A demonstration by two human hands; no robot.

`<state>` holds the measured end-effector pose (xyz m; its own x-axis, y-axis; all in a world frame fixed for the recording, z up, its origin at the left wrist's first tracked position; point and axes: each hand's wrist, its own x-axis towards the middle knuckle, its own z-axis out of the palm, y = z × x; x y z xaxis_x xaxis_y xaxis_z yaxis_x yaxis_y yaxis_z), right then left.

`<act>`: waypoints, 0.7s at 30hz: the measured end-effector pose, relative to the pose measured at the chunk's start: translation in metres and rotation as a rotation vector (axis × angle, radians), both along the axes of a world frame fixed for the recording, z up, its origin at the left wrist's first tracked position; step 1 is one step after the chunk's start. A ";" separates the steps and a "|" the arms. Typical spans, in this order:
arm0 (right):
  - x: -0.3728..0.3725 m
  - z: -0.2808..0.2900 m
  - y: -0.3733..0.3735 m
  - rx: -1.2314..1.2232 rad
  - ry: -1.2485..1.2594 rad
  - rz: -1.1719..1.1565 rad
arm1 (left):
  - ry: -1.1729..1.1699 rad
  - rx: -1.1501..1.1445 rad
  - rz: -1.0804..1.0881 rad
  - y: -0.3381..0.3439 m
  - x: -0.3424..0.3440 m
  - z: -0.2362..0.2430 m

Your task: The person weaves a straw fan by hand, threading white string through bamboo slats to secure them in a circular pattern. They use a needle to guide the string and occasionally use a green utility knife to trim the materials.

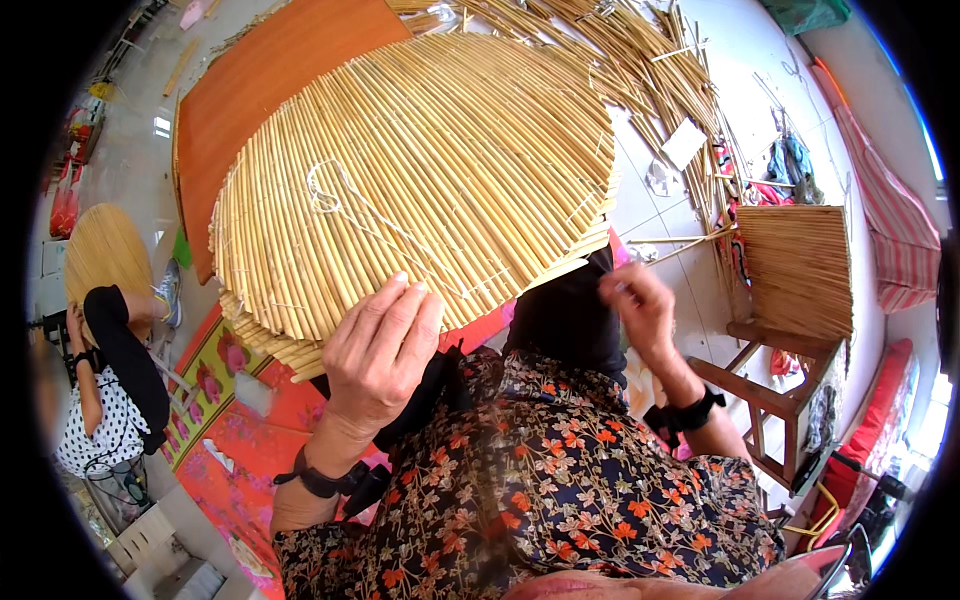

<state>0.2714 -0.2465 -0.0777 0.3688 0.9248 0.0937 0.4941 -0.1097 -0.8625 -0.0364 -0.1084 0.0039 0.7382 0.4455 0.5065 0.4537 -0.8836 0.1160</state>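
A large round mat of straw-coloured reed stalks (430, 170) lies across my lap, with at least one similar layer (275, 345) showing under its near left edge. White cord (325, 190) makes a small loop on its top and runs slantwise toward the near edge, where short white stitches show. My left hand (378, 345) grips that near edge, fingers laid over the top and thumb out of sight. Off the mat's right edge, my right hand (645, 305) is raised with its fingers curled in a pinch, slightly blurred; whatever they hold is too small to make out.
An orange-brown board (260, 85) lies beneath the mat's far left side. Loose stalks (640, 60) spread over the floor beyond. At right stands a wooden stool (770, 390) near a squarish stalk panel (795, 265). Another person (105, 400) sits at left with a round mat (105, 255).
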 end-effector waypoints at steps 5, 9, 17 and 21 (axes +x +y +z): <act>-0.052 0.017 0.025 -0.099 0.393 0.453 | 0.022 0.003 0.007 0.000 0.001 0.009; -0.068 0.012 0.058 -0.134 0.885 0.333 | 0.007 0.030 0.001 0.003 0.002 0.005; -0.114 0.038 0.069 -0.142 1.242 0.326 | 0.037 0.044 0.002 0.000 0.006 0.017; -0.112 0.034 0.069 -0.185 1.163 0.335 | 0.074 0.054 0.006 -0.001 0.006 0.020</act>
<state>0.1597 -0.1777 -0.0432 -0.1135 0.9545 -0.2759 -0.5332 -0.2929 -0.7937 -0.0309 -0.1090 0.0234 0.7720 0.4237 0.4739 0.4646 -0.8849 0.0343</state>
